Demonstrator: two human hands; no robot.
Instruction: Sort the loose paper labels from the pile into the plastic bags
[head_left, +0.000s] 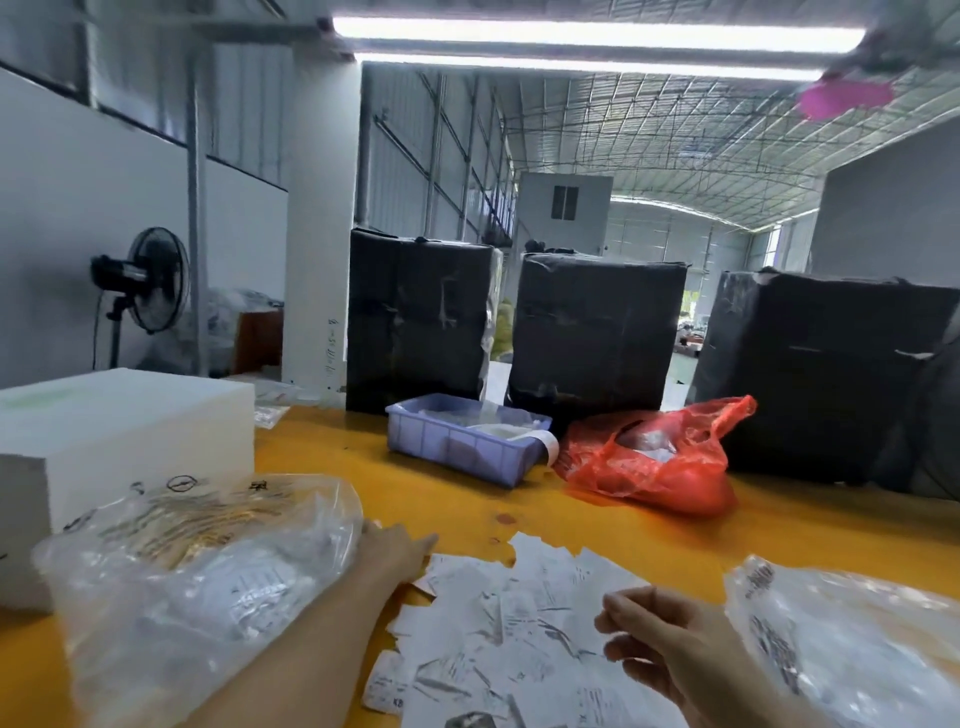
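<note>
- Label pile (524, 629): scattered on the yellow worktop (415, 467), labels pointing every way.
- Left hand (400, 545): grip relaxed, fingers straight, touching left plastic bag (197, 587).
- Right hand (670, 644): fingers loosely curled above the pile; hold cannot be told.

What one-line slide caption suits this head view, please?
Both hands over loose labels between two plastic bags.

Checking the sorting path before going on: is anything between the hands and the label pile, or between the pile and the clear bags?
Nothing visible. Both hands, left and right, are at the label pile, with the clear bags directly beside it.
</note>
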